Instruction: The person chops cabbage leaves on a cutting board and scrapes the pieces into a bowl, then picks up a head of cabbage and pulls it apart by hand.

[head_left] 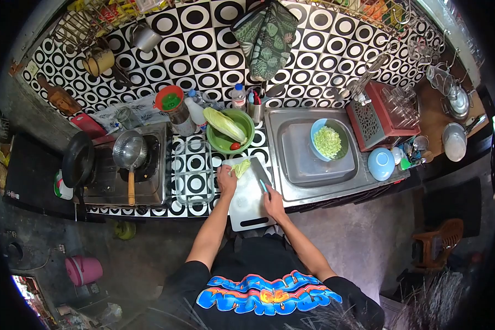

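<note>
A white cutting board (247, 201) lies on the tiled counter in front of me. My left hand (226, 180) presses a piece of pale green cabbage (240, 168) near the board's far left corner. On the right side of the board, my right hand (273, 202) is wrapped round the handle of a knife (258, 171), its blade pointing away from me beside the cabbage. Just beyond the board stands a green bowl (248, 127) with a large piece of cabbage (224, 125) and a red tomato (235, 146) in it.
Right of the board, a sink (289, 190) holds a light blue bowl (314, 132) of chopped cabbage (327, 142). A glass dish (195, 199) stands left of the board. Farther left, a saucepan (130, 148) and a dark frying pan (77, 159) rest on the stove (102, 195).
</note>
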`<state>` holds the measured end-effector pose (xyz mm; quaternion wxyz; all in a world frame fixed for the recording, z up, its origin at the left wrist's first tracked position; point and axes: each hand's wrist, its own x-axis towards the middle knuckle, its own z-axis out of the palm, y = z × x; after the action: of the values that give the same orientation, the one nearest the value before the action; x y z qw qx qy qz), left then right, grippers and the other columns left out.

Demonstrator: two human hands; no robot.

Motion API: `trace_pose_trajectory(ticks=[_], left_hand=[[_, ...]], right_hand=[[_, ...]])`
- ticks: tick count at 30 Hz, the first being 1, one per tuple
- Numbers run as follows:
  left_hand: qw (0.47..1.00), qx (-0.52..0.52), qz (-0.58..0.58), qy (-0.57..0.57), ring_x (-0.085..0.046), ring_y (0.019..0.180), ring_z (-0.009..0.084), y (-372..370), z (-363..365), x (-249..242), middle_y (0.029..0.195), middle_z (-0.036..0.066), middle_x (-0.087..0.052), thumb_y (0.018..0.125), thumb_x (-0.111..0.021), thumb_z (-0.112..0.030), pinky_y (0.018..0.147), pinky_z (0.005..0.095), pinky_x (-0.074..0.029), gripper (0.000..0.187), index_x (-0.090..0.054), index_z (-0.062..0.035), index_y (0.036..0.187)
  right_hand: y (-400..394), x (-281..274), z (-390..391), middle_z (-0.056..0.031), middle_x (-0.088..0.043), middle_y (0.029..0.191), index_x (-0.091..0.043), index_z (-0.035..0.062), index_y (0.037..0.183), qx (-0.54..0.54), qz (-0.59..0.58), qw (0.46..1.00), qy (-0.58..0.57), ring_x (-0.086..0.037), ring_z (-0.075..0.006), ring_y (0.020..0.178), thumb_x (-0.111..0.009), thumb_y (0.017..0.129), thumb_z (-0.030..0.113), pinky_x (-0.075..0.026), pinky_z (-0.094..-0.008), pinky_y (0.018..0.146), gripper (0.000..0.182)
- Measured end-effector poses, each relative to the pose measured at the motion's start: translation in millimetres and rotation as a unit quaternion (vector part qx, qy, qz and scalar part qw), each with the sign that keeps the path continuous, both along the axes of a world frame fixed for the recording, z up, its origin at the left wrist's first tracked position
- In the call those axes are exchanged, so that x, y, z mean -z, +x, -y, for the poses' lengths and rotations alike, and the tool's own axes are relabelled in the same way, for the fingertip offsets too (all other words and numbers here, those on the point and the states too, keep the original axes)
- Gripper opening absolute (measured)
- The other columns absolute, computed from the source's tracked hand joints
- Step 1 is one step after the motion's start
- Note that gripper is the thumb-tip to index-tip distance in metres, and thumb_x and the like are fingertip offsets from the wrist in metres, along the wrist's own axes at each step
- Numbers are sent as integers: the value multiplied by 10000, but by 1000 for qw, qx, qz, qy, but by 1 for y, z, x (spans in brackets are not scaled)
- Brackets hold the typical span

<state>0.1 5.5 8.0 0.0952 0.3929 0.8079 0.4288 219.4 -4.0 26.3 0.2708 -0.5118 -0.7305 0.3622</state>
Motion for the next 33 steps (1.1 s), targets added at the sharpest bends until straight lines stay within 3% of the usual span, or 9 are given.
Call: trace_pose_trajectory(ticks=[6, 12, 16, 18, 20, 24, 25, 29, 33], left_hand=[[985, 169, -5, 35, -614, 961, 336, -14, -2, 17, 973, 134, -656, 868, -623, -59, 874, 419, -497, 109, -712, -25, 920], [979, 185, -87, -8, -600, 1040, 305, 1, 15, -31, 1031, 89, -680, 831, -706, -174, 925, 411, -484, 178, -738, -53, 958], [982, 159, -100, -26, -580, 1088, 274, 0, 8, -15, 1054, 55, -674, 811, -749, -203, 948, 398, -470, 197, -746, -71, 957], [985, 153, -81, -4, -607, 1027, 291, 0, 5, -12, 1008, 84, -696, 814, -747, -182, 926, 417, -482, 195, -751, -67, 971], [984, 160, -78, 2, -654, 961, 273, -2, 4, -17, 991, 108, -713, 833, -754, -190, 873, 395, -515, 193, -754, -61, 978], [947, 206, 247, -25, -702, 836, 162, -1, 7, -41, 989, 125, -733, 914, -735, -181, 720, 281, -541, 246, -713, 1, 1078], [926, 238, 293, 0, -700, 826, 136, -5, 5, -31, 999, 121, -732, 932, -725, -178, 691, 254, -537, 267, -696, 17, 1111], [873, 265, 409, -11, -694, 848, 108, -9, 11, -43, 1016, 93, -722, 970, -687, -140, 692, 235, -565, 321, -625, 67, 1208], [845, 233, 480, -21, -703, 922, 136, -13, 24, -42, 1075, 89, -708, 966, -695, -159, 769, 257, -600, 336, -613, 42, 1223]], right_hand=[[-3, 4, 7, -310, -615, 1031, -617, -36, 1277, -20, 53, 998, 30, -598, -467, 1002, -626, 860, 63, -486, -487, 921, 429], [-1, -9, 0, -299, -615, 1045, -636, -25, 1264, -38, 110, 993, 15, -608, -458, 1018, -647, 842, 78, -503, -495, 911, 435], [-2, -13, -9, -278, -634, 1031, -654, -7, 1253, -46, 128, 991, -7, -628, -439, 993, -679, 833, 124, -517, -491, 888, 441], [-3, -9, -13, -271, -644, 1031, -660, 0, 1250, -45, 135, 990, -1, -638, -436, 967, -694, 826, 144, -522, -488, 878, 449], [-2, -3, -21, -233, -661, 1025, -652, 8, 1275, -41, 104, 994, 8, -661, -371, 906, -738, 817, 179, -536, -448, 846, 496], [-16, -15, -41, -134, -677, 1038, -618, 18, 1344, -23, -35, 996, -77, -644, -187, 831, -822, 809, 264, -535, -331, 777, 623], [-21, -12, -46, -71, -667, 1053, -528, 24, 1440, -20, -87, 987, -130, -585, -94, 829, -859, 807, 273, -509, -256, 764, 756], [-38, -19, -70, -73, -686, 1090, -369, 40, 1539, -67, -253, 919, -296, -643, -104, 895, -839, 832, 147, -538, -250, 758, 855], [-51, -33, -73, -56, -734, 994, -415, 30, 1500, -74, -306, 883, -349, -699, -121, 877, -799, 852, 67, -579, -247, 734, 754]])
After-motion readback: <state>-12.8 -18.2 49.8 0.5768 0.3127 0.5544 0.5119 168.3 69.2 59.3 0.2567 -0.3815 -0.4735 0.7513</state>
